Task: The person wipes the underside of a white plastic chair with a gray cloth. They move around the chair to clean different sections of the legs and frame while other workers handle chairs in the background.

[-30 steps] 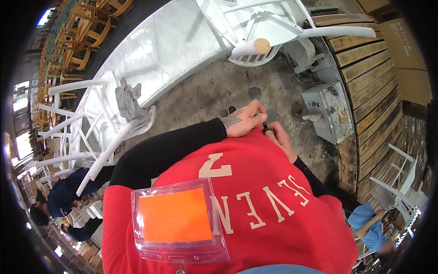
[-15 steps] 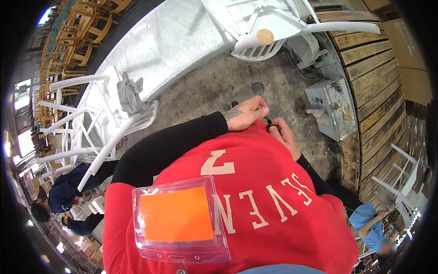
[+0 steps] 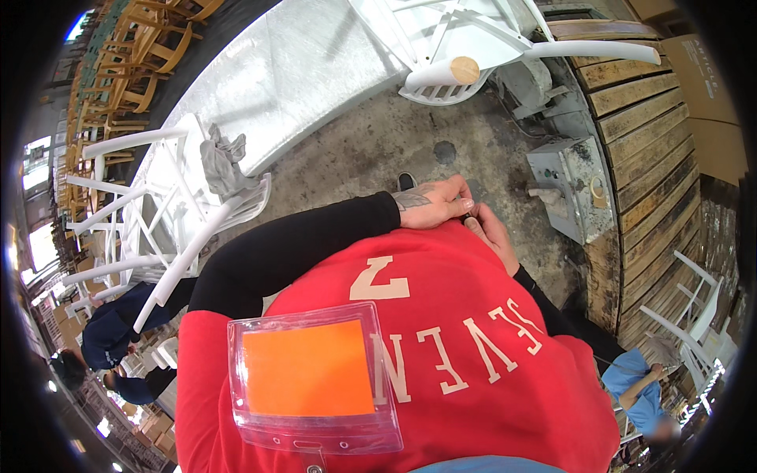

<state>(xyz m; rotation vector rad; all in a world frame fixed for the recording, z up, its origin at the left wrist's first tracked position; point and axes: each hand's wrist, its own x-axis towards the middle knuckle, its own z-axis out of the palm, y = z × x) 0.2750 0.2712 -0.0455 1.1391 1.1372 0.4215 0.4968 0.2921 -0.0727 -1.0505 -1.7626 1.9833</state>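
Observation:
My left hand (image 3: 432, 203) and my right hand (image 3: 490, 236) meet in front of my red shirt, fingers curled around a small dark object (image 3: 465, 218) held between them. What the object is cannot be made out. My left forearm is in a black sleeve. A clear badge holder with an orange card (image 3: 309, 370) hangs on my chest. The toe of my dark shoe (image 3: 406, 181) shows on the concrete floor just beyond my left hand.
A white chair (image 3: 169, 213) with a grey rag (image 3: 223, 162) on its seat stands to my left. Another white chair (image 3: 465, 43) lies ahead, beside a grey sheet (image 3: 292, 71). A grey metal box (image 3: 569, 185) sits by wooden slats at right. Other people work at the lower left and lower right.
My hands have stayed together on the small object; the view has shifted slightly, with the chair ahead moving up in the picture.

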